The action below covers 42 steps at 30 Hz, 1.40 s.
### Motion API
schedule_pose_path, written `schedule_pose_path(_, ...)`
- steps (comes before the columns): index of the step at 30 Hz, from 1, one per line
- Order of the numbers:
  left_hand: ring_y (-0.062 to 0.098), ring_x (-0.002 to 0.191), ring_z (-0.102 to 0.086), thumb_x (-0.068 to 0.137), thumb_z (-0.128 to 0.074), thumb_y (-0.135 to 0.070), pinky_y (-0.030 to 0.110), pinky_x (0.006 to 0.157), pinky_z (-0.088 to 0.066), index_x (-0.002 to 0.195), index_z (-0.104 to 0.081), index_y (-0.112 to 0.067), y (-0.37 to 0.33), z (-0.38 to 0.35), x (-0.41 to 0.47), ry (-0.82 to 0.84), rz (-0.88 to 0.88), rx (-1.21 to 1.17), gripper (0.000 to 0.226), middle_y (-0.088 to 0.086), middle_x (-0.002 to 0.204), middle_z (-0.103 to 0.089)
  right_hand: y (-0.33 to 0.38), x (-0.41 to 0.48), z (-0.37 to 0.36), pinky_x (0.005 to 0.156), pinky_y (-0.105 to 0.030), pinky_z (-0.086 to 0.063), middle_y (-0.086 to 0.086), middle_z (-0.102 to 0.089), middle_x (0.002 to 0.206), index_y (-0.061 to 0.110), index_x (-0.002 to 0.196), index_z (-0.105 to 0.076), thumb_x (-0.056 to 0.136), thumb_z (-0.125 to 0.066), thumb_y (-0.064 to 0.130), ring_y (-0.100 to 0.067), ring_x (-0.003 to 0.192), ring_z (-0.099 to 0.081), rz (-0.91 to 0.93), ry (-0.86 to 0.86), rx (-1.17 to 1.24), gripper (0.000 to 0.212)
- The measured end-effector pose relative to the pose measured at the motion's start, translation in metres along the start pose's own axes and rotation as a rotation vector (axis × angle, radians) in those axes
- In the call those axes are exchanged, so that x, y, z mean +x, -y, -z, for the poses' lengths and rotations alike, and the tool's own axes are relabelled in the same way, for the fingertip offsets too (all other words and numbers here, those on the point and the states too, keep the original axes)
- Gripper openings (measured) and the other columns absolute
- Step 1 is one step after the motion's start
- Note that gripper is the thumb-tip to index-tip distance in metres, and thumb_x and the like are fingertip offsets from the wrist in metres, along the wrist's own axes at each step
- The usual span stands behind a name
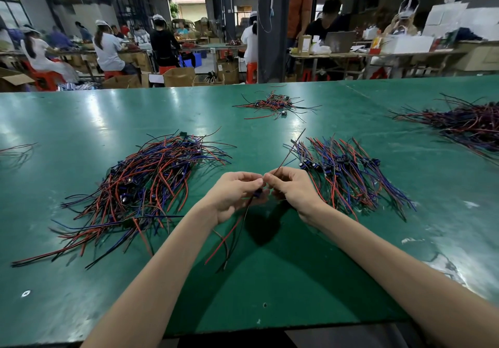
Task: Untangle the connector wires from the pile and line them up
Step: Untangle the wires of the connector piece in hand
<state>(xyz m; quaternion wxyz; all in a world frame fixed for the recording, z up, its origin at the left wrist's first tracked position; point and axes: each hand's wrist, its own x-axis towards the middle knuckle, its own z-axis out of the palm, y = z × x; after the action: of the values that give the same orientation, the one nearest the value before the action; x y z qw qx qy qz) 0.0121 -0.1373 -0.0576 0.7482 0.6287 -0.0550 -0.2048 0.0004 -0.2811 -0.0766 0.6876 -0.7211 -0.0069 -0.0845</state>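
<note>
A tangled pile of red, blue and black connector wires [145, 185] lies on the green table [81, 121] to the left of my hands. To the right, a row of wires [348, 175] lies lined up side by side. Both hands meet above the table's middle and share one connector wire [229, 237]. My left hand [235, 194] pinches its small dark connector, with red and black leads hanging down toward me. My right hand [291, 188] pinches a thin dark lead that sticks up and away to the right.
A small wire heap [272, 103] lies farther back in the middle, and a large dark bundle [464, 123] at the far right. A few loose wires [16, 150] lie at the left edge. Beyond the table, people sit at other workbenches among cardboard boxes.
</note>
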Motion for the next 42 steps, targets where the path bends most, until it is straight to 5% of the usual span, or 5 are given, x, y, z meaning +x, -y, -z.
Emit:
schedule_pose_path(5,0.011,0.05,-0.063,0.084,-0.064,0.001,0.03,0.066,-0.059,0.094,-0.065,0.004,0.001,0.005,0.001,-0.038,0.038,0.047,0.011,0.01,0.071,-0.068,-0.003,0.003,-0.001,0.049,-0.017,-0.042,-0.002,-0.059,0.061,0.013,0.068,-0.059,0.084,-0.07,0.01,-0.003,0.046,-0.049,0.003,-0.017,-0.055,0.02)
schedule_pose_path(12,0.005,0.041,-0.048,0.077,-0.072,0.001,0.014,0.039,-0.036,0.087,-0.069,-0.005,-0.001,0.005,-0.001,-0.051,0.072,0.156,0.012,0.001,0.06,-0.066,-0.005,0.003,0.0,0.048,-0.02,-0.043,-0.002,-0.058,0.06,0.011,0.069,-0.056,0.081,-0.074,0.017,-0.01,0.05,-0.05,0.012,-0.06,-0.063,0.022)
schedule_pose_path(21,0.013,0.055,-0.068,0.084,-0.064,0.0,0.02,0.054,-0.056,0.084,-0.067,-0.006,-0.004,0.007,0.002,-0.128,-0.01,-0.081,0.007,0.006,0.066,-0.071,0.001,-0.005,-0.01,0.046,-0.025,-0.051,-0.002,-0.059,0.061,0.009,0.076,-0.054,0.087,-0.066,0.028,-0.011,0.046,-0.056,-0.167,0.109,0.155,0.025)
schedule_pose_path(32,0.005,0.068,-0.055,0.08,-0.074,-0.018,0.023,0.061,-0.034,0.076,-0.065,-0.021,0.005,0.007,0.007,-0.253,-0.127,0.13,0.01,-0.008,0.072,-0.065,0.011,-0.011,-0.008,0.058,-0.029,-0.054,-0.01,-0.065,0.063,0.008,0.076,-0.053,0.088,-0.064,0.011,-0.015,0.051,-0.062,-0.273,0.239,0.21,0.016)
schedule_pose_path(42,0.007,0.045,-0.047,0.082,-0.071,-0.025,0.017,0.049,-0.039,0.069,-0.06,-0.016,0.006,0.007,0.01,-0.176,-0.08,-0.002,0.019,-0.005,0.051,-0.055,0.012,-0.013,-0.011,0.069,-0.038,-0.058,-0.015,-0.067,0.085,0.001,0.096,-0.067,0.091,-0.06,0.017,-0.024,0.071,-0.063,-0.29,0.289,0.251,0.019)
